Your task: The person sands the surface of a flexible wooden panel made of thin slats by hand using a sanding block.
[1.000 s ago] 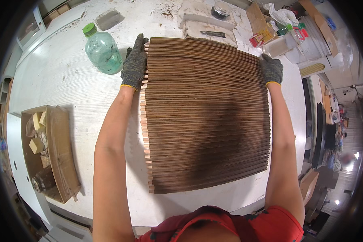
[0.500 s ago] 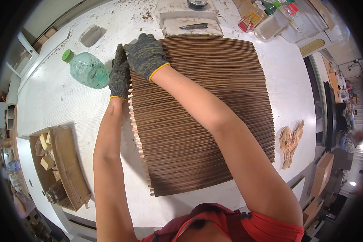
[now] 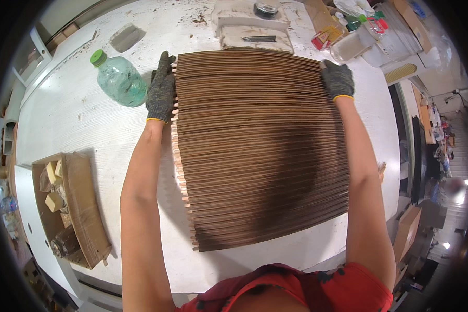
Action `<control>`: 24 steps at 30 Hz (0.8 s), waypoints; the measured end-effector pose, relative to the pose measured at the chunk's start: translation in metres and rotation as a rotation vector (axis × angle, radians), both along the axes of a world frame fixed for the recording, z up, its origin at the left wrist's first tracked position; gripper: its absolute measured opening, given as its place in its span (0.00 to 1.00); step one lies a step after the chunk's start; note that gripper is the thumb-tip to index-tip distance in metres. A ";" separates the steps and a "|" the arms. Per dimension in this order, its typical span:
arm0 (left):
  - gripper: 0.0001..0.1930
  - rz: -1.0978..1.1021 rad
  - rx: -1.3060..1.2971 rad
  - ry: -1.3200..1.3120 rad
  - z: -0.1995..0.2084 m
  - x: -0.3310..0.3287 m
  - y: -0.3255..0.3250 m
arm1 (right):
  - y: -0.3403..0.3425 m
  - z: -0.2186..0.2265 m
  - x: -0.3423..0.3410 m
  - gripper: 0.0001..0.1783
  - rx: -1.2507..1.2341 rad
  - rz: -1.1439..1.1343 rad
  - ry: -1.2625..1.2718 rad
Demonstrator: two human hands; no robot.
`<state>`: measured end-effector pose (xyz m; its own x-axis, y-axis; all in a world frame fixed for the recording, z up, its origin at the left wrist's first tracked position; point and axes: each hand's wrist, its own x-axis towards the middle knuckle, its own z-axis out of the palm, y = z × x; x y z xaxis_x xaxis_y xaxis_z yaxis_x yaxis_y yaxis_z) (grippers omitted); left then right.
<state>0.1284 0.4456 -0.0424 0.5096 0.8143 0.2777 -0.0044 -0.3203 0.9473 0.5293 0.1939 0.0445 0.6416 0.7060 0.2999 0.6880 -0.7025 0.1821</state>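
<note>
A wide row of thin brown strips [image 3: 260,140], packed side by side, lies on the white table; their left ends are uneven and pale. Both hands wear dark grey knitted gloves with yellow cuffs. My left hand [image 3: 161,91] is open, its fingers stretched out along the strips' far left ends. At the far right corner, my right hand [image 3: 339,80] rests against the opposite ends, fingers partly hidden and loosely bent, not closed round anything I can see. Close to my left hand, a green-tinted plastic bottle [image 3: 120,80] with a green cap lies on its side.
A cardboard box [image 3: 91,208] with pale yellow blocks sits at the left. Behind the strips is a pale block [image 3: 257,37] bearing a dark blade-like piece [image 3: 259,39]. Bottles and clear containers [image 3: 348,48] crowd the back right. A grey block [image 3: 127,38] lies at the back left.
My right hand has gone from the strips' far left corner across to their far right corner. My left hand stays at the left ends. The whole view has shifted slightly.
</note>
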 end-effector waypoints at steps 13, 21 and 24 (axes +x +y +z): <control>0.33 -0.112 -0.095 -0.160 -0.031 -0.008 0.028 | -0.018 -0.010 -0.198 0.13 0.286 0.981 0.528; 0.33 -0.094 -0.116 -0.083 -0.027 -0.002 0.024 | -0.095 0.003 0.006 0.19 0.459 -0.170 0.608; 0.33 -0.076 -0.109 -0.092 -0.023 -0.008 0.023 | -0.070 0.002 -0.078 0.17 0.436 0.562 0.124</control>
<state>0.1204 0.4687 -0.0656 0.5472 0.8025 0.2380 -0.1125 -0.2112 0.9709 0.4511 0.1239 0.0467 0.2640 0.7720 0.5782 0.9642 -0.2274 -0.1366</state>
